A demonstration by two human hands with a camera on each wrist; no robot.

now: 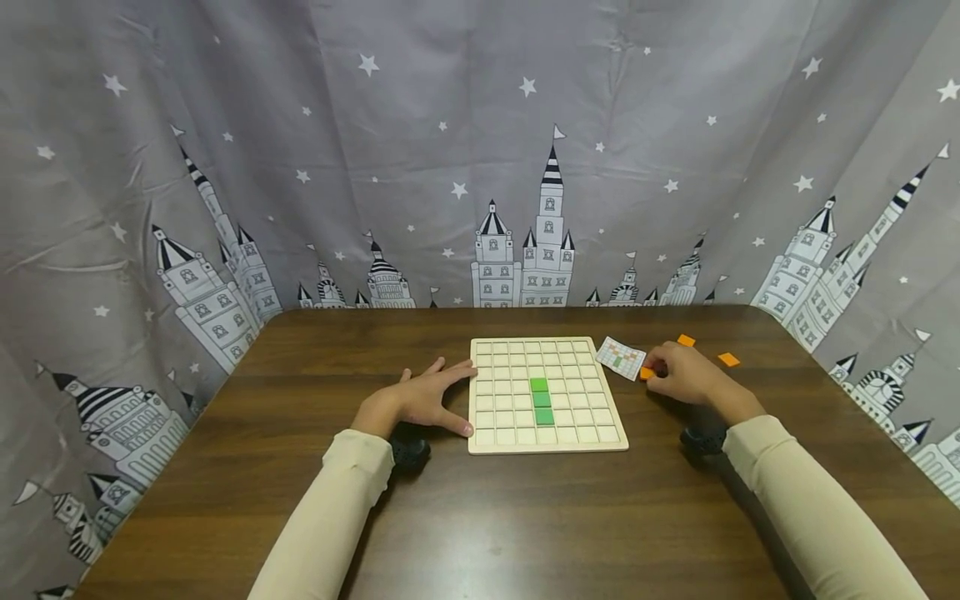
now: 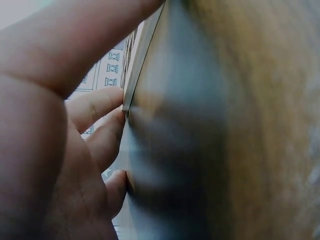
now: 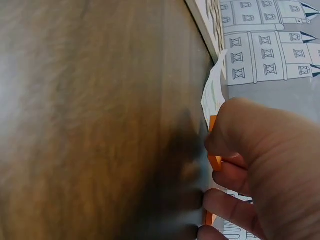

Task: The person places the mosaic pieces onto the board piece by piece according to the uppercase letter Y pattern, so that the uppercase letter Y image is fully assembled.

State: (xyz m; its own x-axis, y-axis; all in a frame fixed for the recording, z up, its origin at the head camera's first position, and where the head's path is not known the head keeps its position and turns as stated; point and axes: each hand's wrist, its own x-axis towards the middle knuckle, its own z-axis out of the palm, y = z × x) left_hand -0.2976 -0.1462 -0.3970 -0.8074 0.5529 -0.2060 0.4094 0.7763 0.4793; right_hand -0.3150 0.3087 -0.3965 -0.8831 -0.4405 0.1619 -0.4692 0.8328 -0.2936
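A pale wooden grid board (image 1: 547,395) lies in the middle of the brown table (image 1: 480,517), with three green tiles (image 1: 542,400) in a column on it. My left hand (image 1: 423,400) lies flat beside the board's left edge, its straight fingers (image 2: 95,107) touching that edge. My right hand (image 1: 678,375) is curled over orange tiles (image 1: 647,372) to the right of the board and pinches an orange tile (image 3: 215,161). A small pattern card (image 1: 620,357) lies next to that hand, its edge showing as the white card (image 3: 212,92) in the right wrist view.
Two more orange tiles (image 1: 686,340) (image 1: 728,359) lie on the table behind the right hand. A grey curtain (image 1: 480,150) printed with castles and stars hangs around the table's back and sides. Cream sleeves (image 1: 330,517) cover both forearms.
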